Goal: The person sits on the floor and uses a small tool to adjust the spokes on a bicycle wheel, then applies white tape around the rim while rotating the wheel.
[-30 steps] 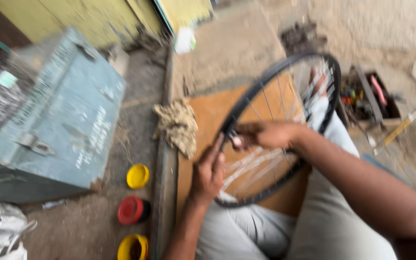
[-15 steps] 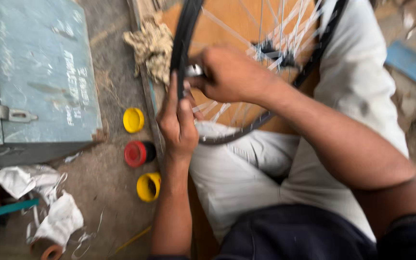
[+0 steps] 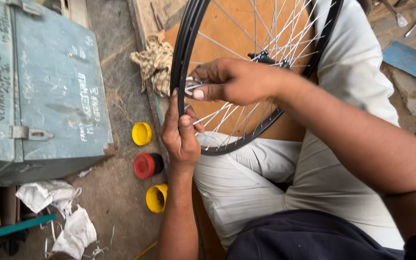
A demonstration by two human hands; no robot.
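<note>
Now we hold the round black bike wheel with thin silver spokes (image 3: 266, 72) on our lap, left hand (image 3: 180, 132) gripping its rim, right hand (image 3: 234, 81) pinching a small silver tool (image 3: 192, 86).

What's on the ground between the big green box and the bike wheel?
In the head view, between the green metal box and the bicycle wheel lie a crumpled rag, a yellow cap and a red lid on the dirt floor.
</note>
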